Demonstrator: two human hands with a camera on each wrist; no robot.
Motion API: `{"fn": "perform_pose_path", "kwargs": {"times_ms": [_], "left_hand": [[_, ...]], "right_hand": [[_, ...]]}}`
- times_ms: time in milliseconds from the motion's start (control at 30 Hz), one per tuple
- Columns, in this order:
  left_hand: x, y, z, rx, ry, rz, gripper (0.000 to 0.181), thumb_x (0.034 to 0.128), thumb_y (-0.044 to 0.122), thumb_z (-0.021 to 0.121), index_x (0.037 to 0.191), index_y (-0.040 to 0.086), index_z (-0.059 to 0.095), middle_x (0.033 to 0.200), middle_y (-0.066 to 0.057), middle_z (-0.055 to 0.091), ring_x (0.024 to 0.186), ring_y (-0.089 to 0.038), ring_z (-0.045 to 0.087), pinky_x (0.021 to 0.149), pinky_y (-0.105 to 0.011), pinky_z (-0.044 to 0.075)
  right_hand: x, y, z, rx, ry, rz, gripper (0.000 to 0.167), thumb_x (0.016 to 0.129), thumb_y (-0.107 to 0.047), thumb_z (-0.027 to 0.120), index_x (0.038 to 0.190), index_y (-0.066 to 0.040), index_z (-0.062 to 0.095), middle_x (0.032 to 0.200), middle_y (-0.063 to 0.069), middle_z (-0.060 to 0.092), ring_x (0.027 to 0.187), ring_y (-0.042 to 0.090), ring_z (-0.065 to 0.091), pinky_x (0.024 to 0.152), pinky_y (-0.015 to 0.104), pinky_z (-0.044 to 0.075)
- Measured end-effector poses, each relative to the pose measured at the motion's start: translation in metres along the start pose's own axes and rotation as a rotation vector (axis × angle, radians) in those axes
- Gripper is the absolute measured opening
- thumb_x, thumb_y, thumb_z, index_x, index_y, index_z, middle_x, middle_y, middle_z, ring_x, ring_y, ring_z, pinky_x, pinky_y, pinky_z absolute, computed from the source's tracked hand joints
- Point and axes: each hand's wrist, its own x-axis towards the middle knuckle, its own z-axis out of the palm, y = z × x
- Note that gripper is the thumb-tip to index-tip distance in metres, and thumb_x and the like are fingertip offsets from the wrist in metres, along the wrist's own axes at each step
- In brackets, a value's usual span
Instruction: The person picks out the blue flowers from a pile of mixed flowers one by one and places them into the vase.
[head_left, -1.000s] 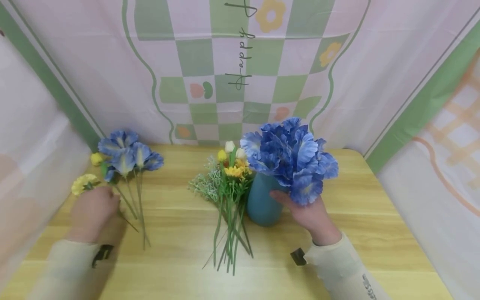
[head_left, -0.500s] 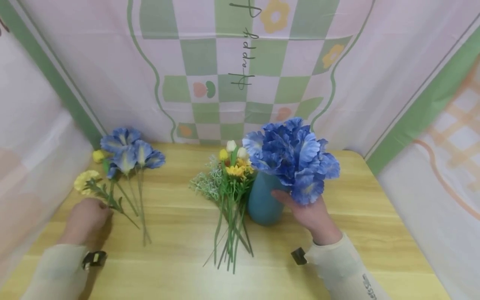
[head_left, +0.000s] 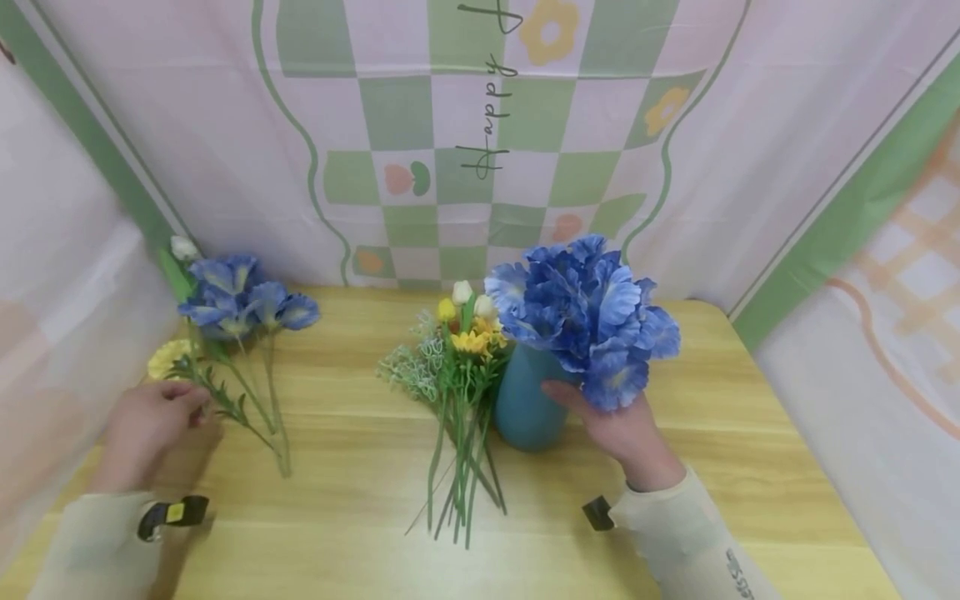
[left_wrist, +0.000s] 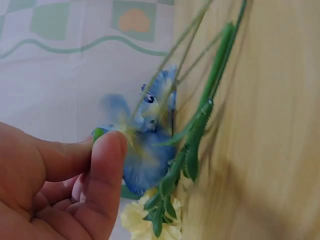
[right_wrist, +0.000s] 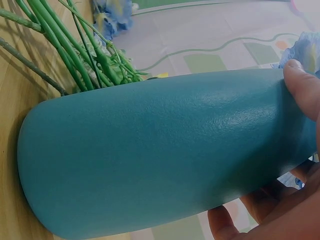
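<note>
My left hand (head_left: 153, 425) pinches thumb to forefinger beside the yellow flower (head_left: 171, 360), at the table's left. In the left wrist view a bit of green stem or leaf (left_wrist: 98, 133) shows at the fingertips. It seems to belong to the white tulip (head_left: 183, 248), which stands up behind the loose blue irises (head_left: 225, 296); its lower stem is hidden. With my right hand (head_left: 618, 433) I grip the upper part of a teal vase (head_left: 528, 408), thumb on its near side. Full blue irises (head_left: 585, 308) fill the vase mouth. It stands upright on the table.
Left of the vase lies a bundle of green stems (head_left: 457, 433) with yellow and white blooms and pale foliage (head_left: 416, 367). The wooden table (head_left: 360, 550) meets patterned fabric (head_left: 420, 225) at the back and both sides.
My left hand has drawn back to the left. The white tulip has come into view, the yellow bud is out of sight, and the loose irises have shifted left. The right hand stays put.
</note>
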Motion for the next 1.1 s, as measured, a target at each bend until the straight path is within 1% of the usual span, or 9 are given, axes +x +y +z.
{"fn": "perform_pose_path", "kwargs": {"times_ms": [100,233,367,467,667,733,833,967,1100], "left_hand": [[0.000,0.005,0.000,-0.009,0.020,-0.014,0.043,0.1045,0.033,0.049,0.115,-0.005,0.067,0.083,-0.008,0.072,0.087,-0.034,0.062,0.070,-0.040,0.043],[0.000,0.014,0.002,-0.060,0.039,-0.029,0.048,0.1041,0.036,0.051,0.126,-0.005,0.062,0.099,-0.016,0.072,0.082,-0.025,0.067,0.068,-0.035,0.047],[-0.003,0.027,0.009,-0.137,0.062,0.003,0.045,0.1024,0.035,0.057,0.127,-0.003,0.063,0.107,-0.018,0.071,0.076,-0.015,0.069,0.062,-0.024,0.050],[-0.007,0.039,0.017,-0.188,0.044,0.041,0.042,0.1000,0.035,0.062,0.122,0.000,0.067,0.099,-0.013,0.073,0.075,-0.013,0.068,0.063,-0.022,0.050],[-0.017,0.070,0.038,-0.303,-0.131,0.045,0.043,0.0977,0.032,0.066,0.127,0.000,0.064,0.102,-0.012,0.072,0.086,-0.025,0.069,0.073,-0.031,0.055],[-0.021,0.083,0.048,-0.365,-0.201,0.035,0.042,0.0971,0.027,0.067,0.128,0.000,0.063,0.105,-0.012,0.071,0.088,-0.028,0.069,0.076,-0.034,0.057],[-0.029,0.102,0.068,-0.431,-0.284,0.056,0.035,0.0960,0.018,0.067,0.124,-0.002,0.065,0.100,-0.015,0.071,0.084,-0.028,0.069,0.075,-0.035,0.058],[-0.041,0.124,0.098,-0.443,-0.376,0.112,0.025,0.0936,0.009,0.068,0.115,-0.004,0.069,0.087,-0.013,0.070,0.074,-0.024,0.068,0.071,-0.033,0.059],[-0.051,0.136,0.121,-0.421,-0.483,0.160,0.018,0.0926,0.008,0.068,0.108,0.000,0.071,0.080,-0.010,0.069,0.071,-0.022,0.067,0.071,-0.034,0.058]], "right_hand": [[0.000,0.000,0.000,-0.004,0.001,-0.005,0.095,0.081,0.001,0.080,0.157,-0.018,0.027,0.153,-0.001,0.040,0.140,0.021,0.036,0.114,0.032,0.029],[0.000,-0.001,0.000,-0.003,0.001,-0.016,0.095,0.081,0.002,0.080,0.157,-0.018,0.027,0.153,-0.001,0.040,0.140,0.021,0.036,0.114,0.032,0.028],[0.000,-0.001,0.000,0.001,-0.004,-0.028,0.096,0.080,0.004,0.080,0.157,-0.018,0.026,0.153,0.000,0.040,0.140,0.022,0.035,0.115,0.032,0.028],[0.000,-0.001,0.000,0.007,-0.007,-0.029,0.096,0.080,0.004,0.079,0.157,-0.019,0.026,0.153,-0.001,0.040,0.141,0.022,0.035,0.115,0.032,0.028],[0.000,-0.001,0.001,0.023,-0.007,-0.014,0.096,0.080,0.004,0.079,0.157,-0.017,0.025,0.153,0.000,0.040,0.140,0.022,0.035,0.115,0.033,0.028],[0.000,-0.001,0.001,0.019,-0.004,-0.004,0.096,0.080,0.003,0.080,0.157,-0.016,0.025,0.153,0.000,0.040,0.140,0.022,0.035,0.114,0.033,0.028],[0.000,-0.001,0.000,0.001,0.000,0.006,0.095,0.081,0.001,0.080,0.157,-0.016,0.025,0.153,0.000,0.040,0.140,0.021,0.035,0.114,0.033,0.028],[0.000,-0.001,0.000,0.005,-0.003,-0.001,0.096,0.081,0.002,0.080,0.157,-0.017,0.025,0.153,0.000,0.040,0.140,0.021,0.035,0.114,0.033,0.029],[0.000,0.000,0.000,0.019,-0.008,-0.007,0.096,0.081,0.003,0.080,0.157,-0.019,0.025,0.153,0.000,0.040,0.140,0.022,0.036,0.114,0.033,0.029]]}}
